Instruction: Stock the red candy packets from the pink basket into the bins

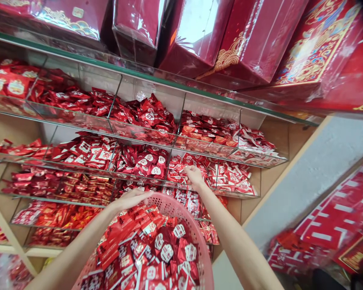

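Pink basket [186,215] | left grip [135,198] pinching its far rim | right grip [194,177] at shelf packets [176,168], closure and hold unclear

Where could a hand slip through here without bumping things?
Perhaps above the top row of packets, under the glass shelf, before the pale backing. Bare wood shows between the bins' right end and the grey wall; whether it's flat, I can't tell. Crowded: the full pink basket and packets beside the right hand.
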The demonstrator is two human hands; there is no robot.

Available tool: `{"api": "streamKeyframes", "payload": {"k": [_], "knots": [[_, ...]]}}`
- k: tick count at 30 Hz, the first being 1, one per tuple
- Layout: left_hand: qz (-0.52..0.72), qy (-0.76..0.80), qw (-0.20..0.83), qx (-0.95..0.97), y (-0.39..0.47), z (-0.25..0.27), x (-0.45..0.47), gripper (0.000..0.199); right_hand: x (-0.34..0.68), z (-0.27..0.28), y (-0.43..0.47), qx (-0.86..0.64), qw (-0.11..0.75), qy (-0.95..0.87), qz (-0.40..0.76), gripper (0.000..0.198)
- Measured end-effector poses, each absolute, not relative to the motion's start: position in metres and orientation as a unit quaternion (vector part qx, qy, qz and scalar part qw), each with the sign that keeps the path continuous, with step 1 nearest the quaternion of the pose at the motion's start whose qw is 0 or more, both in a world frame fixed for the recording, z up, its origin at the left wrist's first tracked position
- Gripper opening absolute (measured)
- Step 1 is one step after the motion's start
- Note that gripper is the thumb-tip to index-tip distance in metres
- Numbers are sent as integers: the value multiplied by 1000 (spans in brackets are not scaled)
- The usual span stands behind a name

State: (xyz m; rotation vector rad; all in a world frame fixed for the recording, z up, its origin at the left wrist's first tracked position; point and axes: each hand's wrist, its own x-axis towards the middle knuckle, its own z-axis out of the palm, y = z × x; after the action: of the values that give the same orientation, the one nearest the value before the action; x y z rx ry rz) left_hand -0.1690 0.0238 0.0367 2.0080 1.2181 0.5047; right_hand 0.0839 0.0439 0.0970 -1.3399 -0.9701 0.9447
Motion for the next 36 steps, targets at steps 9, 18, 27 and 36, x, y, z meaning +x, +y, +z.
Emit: {"api": "streamKeyframes", "payload": {"k": [9, 18, 27, 36], "knots": [[195, 435, 365, 799, 30, 27, -164, 56, 98, 71, -41, -482, 578, -541, 375, 27], [211, 384, 397, 807, 23, 37, -159, 45, 72, 21, -77, -455, 415, -605, 505, 31], [184, 337, 389, 837, 26, 41, -159, 33, 56, 14, -64, -451, 420, -600, 510, 31], [200, 333, 422, 819, 28, 39, -161, 28, 48, 4, -55, -476, 424, -571, 518, 34]]}}
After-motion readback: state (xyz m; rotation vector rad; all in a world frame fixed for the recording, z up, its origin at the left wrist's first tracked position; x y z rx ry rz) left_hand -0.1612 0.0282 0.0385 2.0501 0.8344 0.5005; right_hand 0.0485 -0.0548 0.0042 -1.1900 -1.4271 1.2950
